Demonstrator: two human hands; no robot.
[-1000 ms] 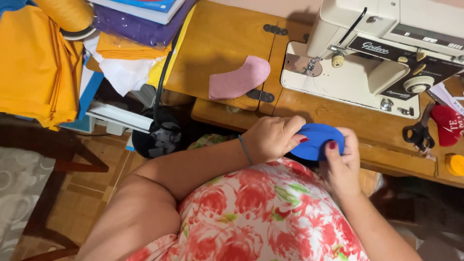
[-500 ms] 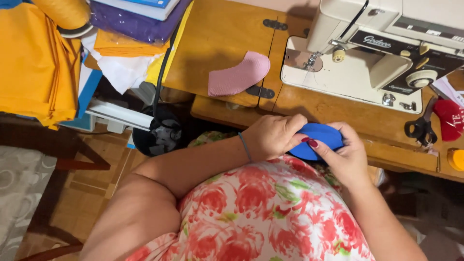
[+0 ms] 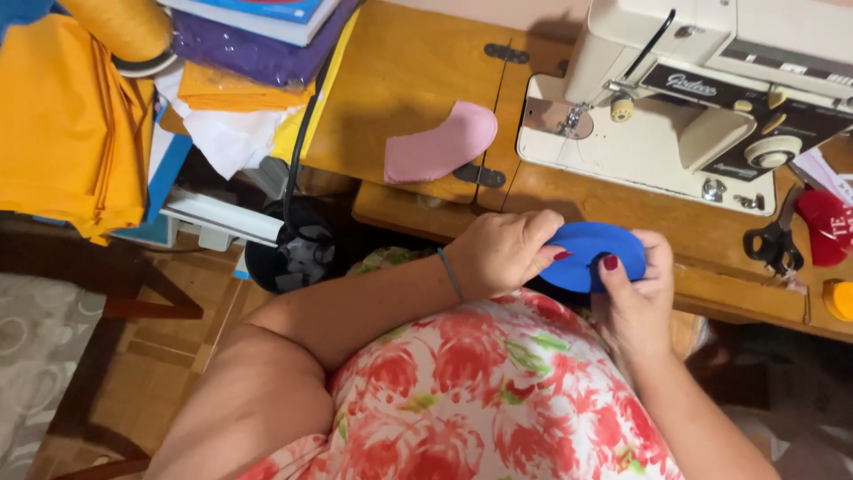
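With the left hand (image 3: 502, 253) and right hand (image 3: 635, 293) both pinched shut on the blue fabric piece (image 3: 591, 256) at the table's (image 3: 400, 80) near edge, it remains unsewn, the sewing machine (image 3: 675, 107) at 12 o'clock, a pink piece (image 3: 440, 142) lying at 10 o'clock.

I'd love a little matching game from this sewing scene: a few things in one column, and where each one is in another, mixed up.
Things:
1. blue fabric piece
2. pink fabric piece
3. scissors
4. orange folded cloth

Places:
A. on the wooden table, right of the sewing machine
B. far left, stacked
C. held between left hand and right hand
D. on the wooden table, left of the machine

Pairs: 1-C, 2-D, 3-A, 4-B
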